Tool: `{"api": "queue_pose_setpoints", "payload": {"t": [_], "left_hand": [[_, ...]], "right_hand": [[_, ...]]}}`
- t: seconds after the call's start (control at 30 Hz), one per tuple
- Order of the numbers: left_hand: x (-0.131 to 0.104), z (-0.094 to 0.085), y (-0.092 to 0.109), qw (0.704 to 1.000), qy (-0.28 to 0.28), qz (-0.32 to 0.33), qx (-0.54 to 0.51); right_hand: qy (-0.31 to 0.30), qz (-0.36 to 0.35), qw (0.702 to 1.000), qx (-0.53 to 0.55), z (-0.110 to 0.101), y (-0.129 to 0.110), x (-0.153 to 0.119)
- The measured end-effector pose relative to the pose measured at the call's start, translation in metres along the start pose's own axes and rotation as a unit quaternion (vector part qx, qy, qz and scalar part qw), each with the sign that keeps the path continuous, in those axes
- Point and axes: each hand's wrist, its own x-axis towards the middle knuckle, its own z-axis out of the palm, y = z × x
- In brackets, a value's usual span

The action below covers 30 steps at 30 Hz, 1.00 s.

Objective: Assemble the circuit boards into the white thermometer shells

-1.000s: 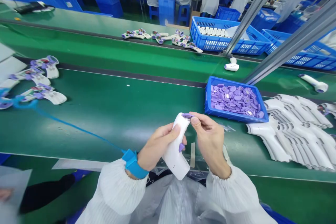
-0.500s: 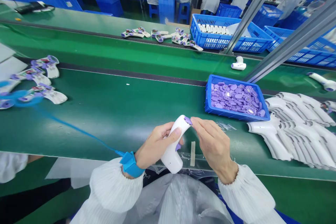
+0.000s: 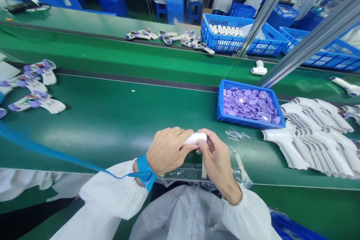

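Both hands close round a white gun-shaped thermometer [image 3: 194, 138] above the near edge of the green bench. My left hand [image 3: 168, 150], with a blue wrist strap [image 3: 144, 172], wraps its fingers over the body. On the other end, my right hand [image 3: 216, 157] has its thumb and fingers pinched. Most of the thermometer, including its purple parts, is hidden by the hands. Beyond them, to the right, a blue tray [image 3: 250, 123] holds many small purple plastic pieces. Clear plastic film [image 3: 182, 172] lies under the hands.
White housing halves [image 3: 284, 142] are stacked at the right. Opened thermometer halves with circuit boards [image 3: 39, 101] lie at the left. A green conveyor belt [image 3: 112, 52] runs behind, with a finished-looking white unit [image 3: 259, 68] on it. A metal post [image 3: 303, 41] slants across the right.
The thermometer has been turned, so its purple end and trigger no longer show. My left hand has rolled over it, back upward. My right hand has moved from the tip to grip the end.
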Motion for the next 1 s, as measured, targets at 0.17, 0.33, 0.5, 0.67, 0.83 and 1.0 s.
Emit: {"api": "queue_pose_setpoints", "payload": {"t": [0.17, 0.33, 0.5, 0.67, 0.83, 1.0], "left_hand": [[-0.003, 0.027, -0.002, 0.961, 0.216, -0.174, -0.021], [0.014, 0.035, -0.012, 0.97, 0.164, -0.18, 0.005], [0.001, 0.015, -0.014, 0.958, 0.207, -0.142, -0.142], [0.009, 0.032, -0.013, 0.833, 0.391, -0.296, -0.257], [0.047, 0.038, -0.023, 0.89, 0.326, -0.28, -0.15], [0.042, 0.013, -0.015, 0.911, 0.285, -0.22, -0.202]], "right_hand": [[-0.113, 0.03, 0.993, -0.002, -0.002, 0.0, -0.013], [-0.11, -0.018, 0.988, -0.11, 0.015, 0.003, -0.016], [-0.17, 0.304, 0.927, 0.139, 0.015, 0.006, -0.002], [-0.249, 0.327, 0.901, 0.139, 0.02, -0.001, 0.003], [-0.163, 0.03, 0.938, -0.303, 0.046, -0.005, -0.002], [-0.154, 0.018, 0.972, -0.175, 0.034, 0.007, 0.004]]}}
